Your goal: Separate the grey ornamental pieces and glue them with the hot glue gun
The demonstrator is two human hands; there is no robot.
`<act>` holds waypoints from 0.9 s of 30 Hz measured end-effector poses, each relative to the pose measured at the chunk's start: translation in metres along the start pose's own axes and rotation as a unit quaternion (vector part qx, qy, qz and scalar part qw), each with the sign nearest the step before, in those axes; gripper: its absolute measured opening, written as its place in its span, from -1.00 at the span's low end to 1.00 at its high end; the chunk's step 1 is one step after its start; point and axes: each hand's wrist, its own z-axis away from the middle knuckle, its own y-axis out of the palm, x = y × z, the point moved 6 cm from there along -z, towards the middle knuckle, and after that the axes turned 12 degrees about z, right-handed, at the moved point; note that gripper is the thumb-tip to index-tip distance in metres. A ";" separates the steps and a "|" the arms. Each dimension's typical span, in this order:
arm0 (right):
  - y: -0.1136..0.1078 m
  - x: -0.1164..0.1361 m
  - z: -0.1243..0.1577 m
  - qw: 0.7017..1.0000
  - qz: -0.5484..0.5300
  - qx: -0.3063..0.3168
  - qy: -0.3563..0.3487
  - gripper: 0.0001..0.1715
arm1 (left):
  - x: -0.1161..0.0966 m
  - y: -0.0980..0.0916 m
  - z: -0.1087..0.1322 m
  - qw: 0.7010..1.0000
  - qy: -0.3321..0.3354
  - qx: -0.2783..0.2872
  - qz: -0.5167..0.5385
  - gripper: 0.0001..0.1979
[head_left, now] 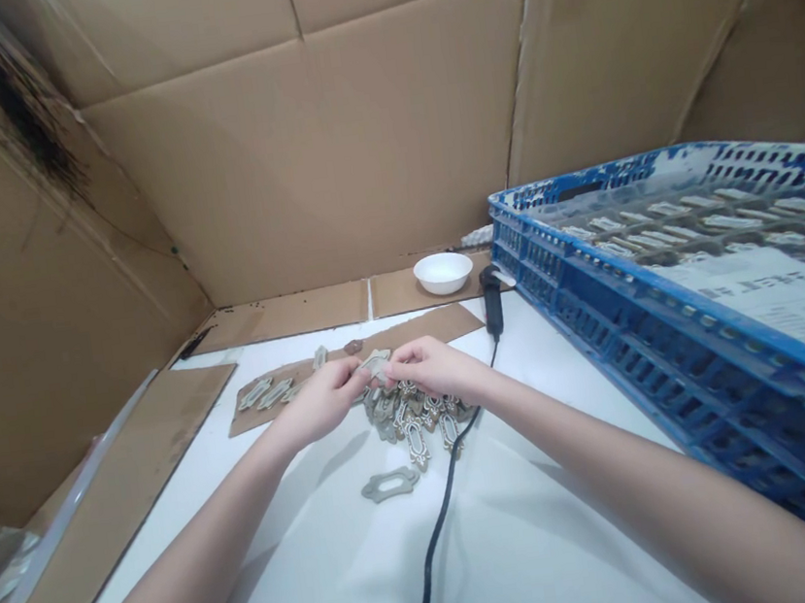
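Between my two hands is a small ornate metal plate (pixel 376 363), pale grey with a scalloped outline. My left hand (pixel 325 399) pinches its left side, and my right hand (pixel 429 367) grips its right side with thumb and fingers. Just below lies a pile of similar ornate plates (pixel 416 432), some showing silvery raised edges and an opening in the middle. One loose plate (pixel 390 485) rests on the white table nearer to me. Several more plates (pixel 267 393) lie on a cardboard strip (pixel 241 421) to the left of my hands.
At right stands a blue plastic crate (pixel 595 317) holding rows of plates and newspaper (pixel 775 295). A white bowl (pixel 443 274) sits at the back. A black corded tool (pixel 492 302) lies beside the crate, its cable (pixel 438 532) crossing the table. Cardboard walls (pixel 326 154) enclose the table.
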 end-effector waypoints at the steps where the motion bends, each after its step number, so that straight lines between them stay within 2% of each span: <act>1: -0.001 0.000 0.000 1.000 0.005 -0.011 0.001 -0.68 | 0.001 0.000 -0.001 1.000 0.003 -0.002 -0.005 -0.70; 9: -0.008 0.024 0.013 0.983 0.131 -0.130 -0.022 -0.74 | 0.004 0.003 -0.003 0.998 0.036 -0.026 -0.035 -0.68; 12: -0.009 0.031 0.017 0.975 0.166 -0.142 -0.037 -0.73 | 0.005 0.004 -0.004 0.997 0.055 -0.037 -0.047 -0.66; 17: -0.010 0.026 0.015 0.977 0.160 -0.139 -0.016 -0.73 | 0.003 0.008 -0.004 0.994 0.078 -0.045 -0.065 -0.67; 24: -0.015 0.018 0.013 0.969 0.142 -0.202 0.002 -0.66 | 0.001 0.011 -0.004 0.991 0.088 -0.050 -0.082 -0.67; 27: -0.015 0.016 0.012 0.971 0.118 -0.207 -0.006 -0.62 | 0.003 0.007 -0.006 0.993 0.081 -0.046 -0.077 -0.65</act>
